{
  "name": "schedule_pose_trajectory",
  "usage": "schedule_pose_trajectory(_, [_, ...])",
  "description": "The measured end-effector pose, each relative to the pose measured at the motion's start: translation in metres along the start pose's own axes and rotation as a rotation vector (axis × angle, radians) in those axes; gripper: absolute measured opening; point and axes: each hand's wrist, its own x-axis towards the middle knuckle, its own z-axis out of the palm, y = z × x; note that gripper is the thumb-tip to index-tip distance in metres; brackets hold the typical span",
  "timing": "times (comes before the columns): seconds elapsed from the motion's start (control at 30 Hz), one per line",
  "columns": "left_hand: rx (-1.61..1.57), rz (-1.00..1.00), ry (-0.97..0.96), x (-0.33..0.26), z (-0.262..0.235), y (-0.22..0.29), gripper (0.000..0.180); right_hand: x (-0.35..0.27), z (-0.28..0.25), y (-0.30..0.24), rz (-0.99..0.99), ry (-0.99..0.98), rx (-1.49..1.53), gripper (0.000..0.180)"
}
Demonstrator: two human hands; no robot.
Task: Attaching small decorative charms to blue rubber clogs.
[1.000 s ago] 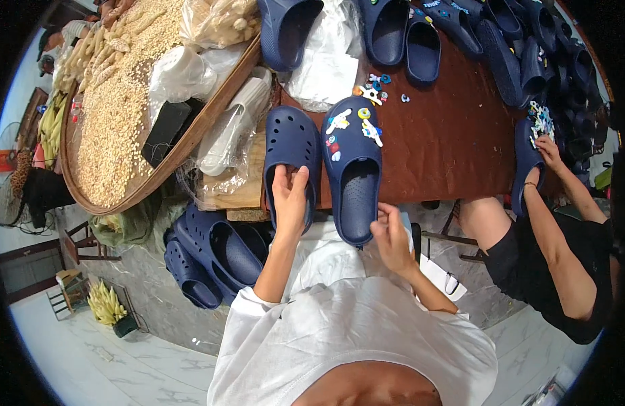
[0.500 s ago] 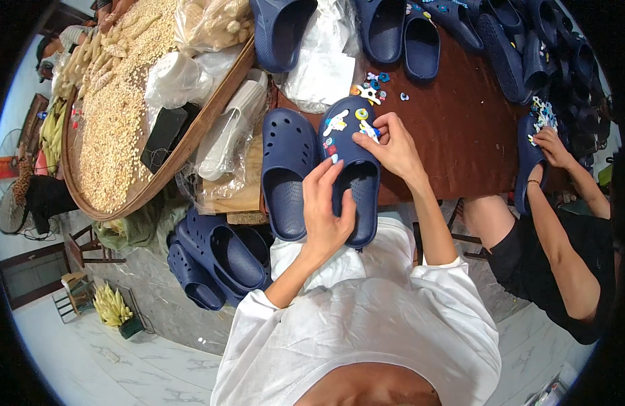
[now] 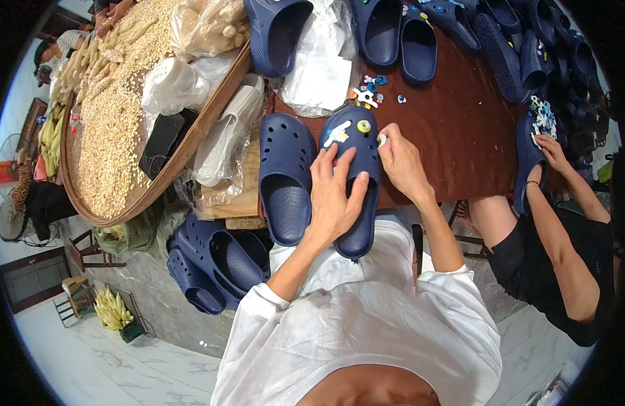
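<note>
Spreading away from both hands, the dark reddish-brown wooden counter (image 3: 455, 135) carries everything; a large round woven basket (image 3: 190, 155) of pale dried kernels lies well to the left of the left hand (image 3: 334, 196), and crinkled clear plastic bags (image 3: 319, 68) lie beyond its fingertips. Next in size come the two shoes. A plain navy foam clog (image 3: 285, 177), smooth, rounded and pierced with vent holes, lies just left of the left hand. The decorated navy foam clog (image 3: 356, 179) lies under that hand, which rests flat and spread on its upper, pressing it down rather than gripping it. Its long axis runs from the person toward the far side of the counter, toe pointing away, heel hanging over the near edge. The right hand (image 3: 402, 162) sits at the toe's right side, fingertips pinched on a small white charm (image 3: 382, 141). Half a second ago this hand lay over the toe and the left hand sat lower on the heel; now the toe shows, with a white-and-yellow charm (image 3: 337, 134) and a round yellow charm (image 3: 363, 126) just beyond the left fingertips. Loose small coloured charms (image 3: 370, 91) are scattered farther out.
</note>
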Motion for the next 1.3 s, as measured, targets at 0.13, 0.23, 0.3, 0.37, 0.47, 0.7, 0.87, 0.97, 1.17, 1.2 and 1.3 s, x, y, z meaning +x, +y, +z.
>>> schedule_pose_trajectory(0.13, [-0.133, -0.102, -0.031, 0.013, -0.011, -0.006, 0.041, -0.005, 0.001, 0.002, 0.133, 0.016, 0.067, 0.010])
schedule_pose_trajectory(0.23, [-0.057, -0.053, -0.038, 0.023, -0.012, -0.005, 0.043, 0.003, 0.003, 0.018, 0.083, 0.105, -0.055, 0.012])
schedule_pose_trajectory(0.3, [0.043, 0.010, 0.009, 0.030, -0.008, -0.015, 0.045, 0.010, 0.003, 0.025, 0.102, 0.130, -0.090, 0.014])
schedule_pose_trajectory(0.37, [0.070, -0.029, -0.003, 0.042, -0.010, -0.021, 0.047, 0.016, 0.002, 0.028, 0.029, 0.107, -0.273, 0.020])
schedule_pose_trajectory(0.47, [0.150, 0.002, 0.014, 0.055, -0.003, -0.032, 0.049, 0.024, 0.007, 0.021, -0.010, 0.213, -0.223, 0.033])
schedule_pose_trajectory(0.7, [0.219, -0.066, -0.082, 0.073, 0.009, -0.037, 0.048, 0.047, 0.021, 0.025, 0.070, 0.053, -0.089, 0.053])
schedule_pose_trajectory(0.87, [0.233, -0.002, -0.018, 0.073, 0.014, -0.041, 0.042, 0.044, 0.021, 0.019, -0.060, 0.100, -0.203, 0.046])
schedule_pose_trajectory(0.97, [0.256, 0.032, 0.012, 0.071, 0.015, -0.038, 0.036, 0.043, 0.024, 0.018, -0.154, 0.154, -0.272, 0.035])
schedule_pose_trajectory(1.17, [0.269, 0.069, 0.012, 0.074, 0.016, -0.038, 0.022, 0.039, 0.029, 0.038, -0.130, 0.225, -0.136, 0.013])
schedule_pose_trajectory(1.2, [0.275, 0.068, -0.005, 0.074, 0.016, -0.038, 0.019, 0.038, 0.029, 0.041, -0.090, 0.211, -0.094, 0.014])
schedule_pose_trajectory(1.3, [0.266, 0.120, 0.031, 0.074, 0.018, -0.041, 0.015, 0.040, 0.025, 0.042, -0.072, 0.203, -0.102, 0.017])
